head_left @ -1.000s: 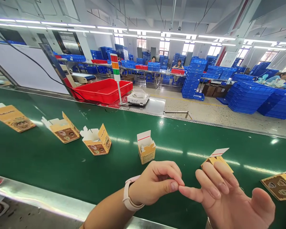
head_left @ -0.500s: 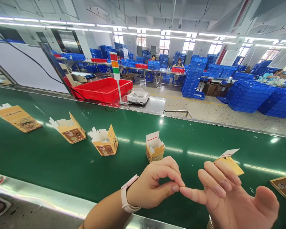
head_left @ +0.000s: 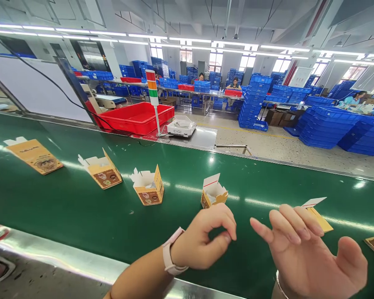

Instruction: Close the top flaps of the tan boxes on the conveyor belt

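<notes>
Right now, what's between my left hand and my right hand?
Nothing visible: in the head view, the left hand and right hand stand apart, with only bare green conveyor belt showing through the gap.

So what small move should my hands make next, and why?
I'd probably reach the left hand forward to the carton just beyond it on the green belt: that carton looks nearest, its flap stands raised, and I see nothing held in the left hand or the right hand.

The head camera faces forward and down, near the left hand [head_left: 202, 241] and right hand [head_left: 311, 261]. It reaches far windows [head_left: 216, 60].
</notes>
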{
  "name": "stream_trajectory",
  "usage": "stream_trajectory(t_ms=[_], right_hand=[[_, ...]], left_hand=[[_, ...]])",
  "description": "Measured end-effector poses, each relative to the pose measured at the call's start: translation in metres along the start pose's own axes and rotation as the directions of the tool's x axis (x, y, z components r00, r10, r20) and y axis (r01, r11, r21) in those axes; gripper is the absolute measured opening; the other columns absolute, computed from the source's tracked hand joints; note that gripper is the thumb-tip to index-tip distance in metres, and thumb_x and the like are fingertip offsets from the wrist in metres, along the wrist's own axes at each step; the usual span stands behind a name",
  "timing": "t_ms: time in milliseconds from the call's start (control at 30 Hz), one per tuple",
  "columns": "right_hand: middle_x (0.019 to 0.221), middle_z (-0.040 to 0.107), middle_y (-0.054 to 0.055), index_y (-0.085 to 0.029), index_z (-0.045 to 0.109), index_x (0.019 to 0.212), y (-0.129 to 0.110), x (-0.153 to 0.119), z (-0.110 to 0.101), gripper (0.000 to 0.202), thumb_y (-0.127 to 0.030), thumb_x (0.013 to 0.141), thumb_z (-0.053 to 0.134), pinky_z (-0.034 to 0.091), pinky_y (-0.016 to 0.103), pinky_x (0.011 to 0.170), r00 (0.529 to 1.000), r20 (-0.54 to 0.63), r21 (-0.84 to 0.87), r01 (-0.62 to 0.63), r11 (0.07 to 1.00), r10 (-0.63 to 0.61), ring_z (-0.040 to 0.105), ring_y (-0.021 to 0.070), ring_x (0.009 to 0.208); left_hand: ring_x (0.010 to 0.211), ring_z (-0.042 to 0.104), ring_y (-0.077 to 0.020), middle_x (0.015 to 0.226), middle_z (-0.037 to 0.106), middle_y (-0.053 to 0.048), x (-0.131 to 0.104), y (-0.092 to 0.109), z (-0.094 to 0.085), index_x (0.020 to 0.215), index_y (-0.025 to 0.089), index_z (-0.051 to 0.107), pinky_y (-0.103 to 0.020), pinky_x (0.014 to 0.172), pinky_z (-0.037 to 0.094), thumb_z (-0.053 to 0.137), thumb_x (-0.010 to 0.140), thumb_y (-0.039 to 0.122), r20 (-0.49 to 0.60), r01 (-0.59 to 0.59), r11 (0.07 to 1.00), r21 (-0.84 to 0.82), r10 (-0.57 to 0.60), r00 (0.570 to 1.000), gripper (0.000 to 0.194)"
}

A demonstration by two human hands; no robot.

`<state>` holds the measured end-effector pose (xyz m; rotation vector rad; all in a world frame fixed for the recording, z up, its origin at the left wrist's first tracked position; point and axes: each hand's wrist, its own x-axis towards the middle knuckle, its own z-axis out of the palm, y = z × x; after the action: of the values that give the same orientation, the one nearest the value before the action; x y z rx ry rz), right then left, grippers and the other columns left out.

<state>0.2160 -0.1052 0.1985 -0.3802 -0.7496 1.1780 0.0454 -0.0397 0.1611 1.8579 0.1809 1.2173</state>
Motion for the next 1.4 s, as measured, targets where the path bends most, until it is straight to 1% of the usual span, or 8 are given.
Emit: stream_trajectory(t_ms=[167, 400, 567, 700, 767, 900, 1133, 1400], right_hand=[[0.074, 0.052, -0.003, -0.028, 0.062, 0.076, 0.017, 0.038, -0.066, 0.015, -0.039, 0.085, 0.065, 0.052, 0.048, 0.092, 0.961, 0.082, -0.430, 0.274, 0.860, -0.266, 0.055, 0.0157, 0.071], [0.123, 0.058, 0.008, -0.033, 0.067, 0.113, 0.071, 0.074, -0.163, 0.047, -0.054, 0.072, 0.077, 0.047, 0.052, 0.096, 0.990, 0.135, -0.842, 0.094, 0.531, 0.039, 0.056, 0.0298, 0.113], [0.138, 0.050, 0.012, -0.028, 0.075, 0.101, 0.089, 0.065, -0.165, 0.058, -0.064, 0.056, 0.083, 0.026, 0.059, 0.111, 0.978, 0.144, -0.884, 0.057, 0.465, 0.153, 0.042, 0.0388, 0.130], [0.127, 0.055, 0.013, -0.023, 0.073, 0.066, 0.097, 0.060, -0.160, 0.054, -0.076, 0.063, 0.070, 0.033, 0.051, 0.108, 0.996, 0.042, -0.880, -0.003, 0.475, 0.083, 0.049, 0.0353, 0.120], [0.117, 0.058, 0.012, -0.021, 0.065, 0.059, 0.102, 0.060, -0.160, 0.058, -0.077, 0.069, 0.063, 0.042, 0.045, 0.100, 0.997, -0.069, -0.862, -0.070, 0.501, 0.019, 0.056, 0.0306, 0.109], [0.089, 0.062, 0.005, -0.022, 0.054, 0.073, 0.109, 0.059, -0.165, 0.042, -0.059, 0.065, 0.074, 0.053, 0.036, 0.075, 0.946, -0.323, -0.778, -0.244, 0.579, -0.037, 0.062, 0.0234, 0.084], [0.081, 0.065, 0.001, -0.024, 0.051, 0.088, 0.097, 0.061, -0.164, 0.038, -0.023, 0.056, 0.073, 0.054, 0.029, 0.060, 0.857, -0.512, -0.634, -0.426, 0.645, 0.063, 0.065, 0.0205, 0.072], [0.077, 0.064, 0.004, -0.023, 0.051, 0.085, 0.081, 0.064, -0.171, 0.032, -0.022, 0.058, 0.069, 0.056, 0.036, 0.059, 0.818, -0.575, -0.685, -0.480, 0.548, -0.003, 0.066, 0.0251, 0.070]], left_hand=[[0.069, 0.053, -0.0157, 0.068, 0.054, -0.002, 0.000, -0.018, -0.033, 0.071, 0.020, 0.052, -0.030, 0.066, 0.045, 0.052, 0.090, 0.024, -0.191, 0.032, 0.999, -0.026, -0.036, 0.981, 0.019], [0.097, 0.061, -0.0237, 0.102, 0.068, -0.009, -0.025, -0.091, -0.026, 0.097, 0.020, 0.061, -0.041, 0.086, 0.047, 0.052, 0.080, 0.020, -0.219, 0.301, 0.868, 0.395, -0.229, 0.948, 0.019], [0.132, 0.040, -0.0364, 0.140, 0.055, -0.014, -0.037, -0.123, -0.001, 0.133, 0.021, 0.054, -0.055, 0.097, 0.039, 0.058, 0.080, 0.024, -0.032, 0.264, 0.740, 0.619, -0.312, 0.950, 0.052], [0.122, 0.046, -0.0329, 0.108, 0.071, -0.008, -0.020, -0.135, 0.014, 0.087, 0.024, 0.071, -0.055, 0.104, 0.032, 0.061, 0.079, 0.023, -0.208, 0.388, 0.844, 0.371, -0.332, 0.920, 0.013], [0.109, 0.052, -0.0288, 0.091, 0.069, -0.007, -0.008, -0.141, 0.020, 0.065, 0.022, 0.060, -0.051, 0.105, 0.034, 0.064, 0.076, 0.021, -0.329, 0.472, 0.860, 0.195, -0.396, 0.857, 0.012], [0.096, 0.054, -0.0217, 0.093, 0.058, -0.005, 0.009, -0.154, 0.033, 0.077, 0.021, 0.048, -0.043, 0.095, 0.044, 0.068, 0.069, 0.014, -0.455, 0.624, 0.781, 0.016, -0.550, 0.700, 0.023], [0.075, 0.063, -0.0152, 0.081, 0.059, -0.002, 0.024, -0.159, 0.052, 0.084, 0.020, 0.044, -0.031, 0.073, 0.054, 0.064, 0.070, 0.001, -0.264, 0.761, 0.575, -0.301, -0.817, 0.513, 0.030], [0.082, 0.060, -0.0154, 0.093, 0.061, -0.006, 0.015, -0.131, 0.053, 0.088, 0.018, 0.052, -0.029, 0.077, 0.049, 0.072, 0.071, 0.014, -0.320, 0.723, 0.623, -0.297, -0.779, 0.540, 0.026]])
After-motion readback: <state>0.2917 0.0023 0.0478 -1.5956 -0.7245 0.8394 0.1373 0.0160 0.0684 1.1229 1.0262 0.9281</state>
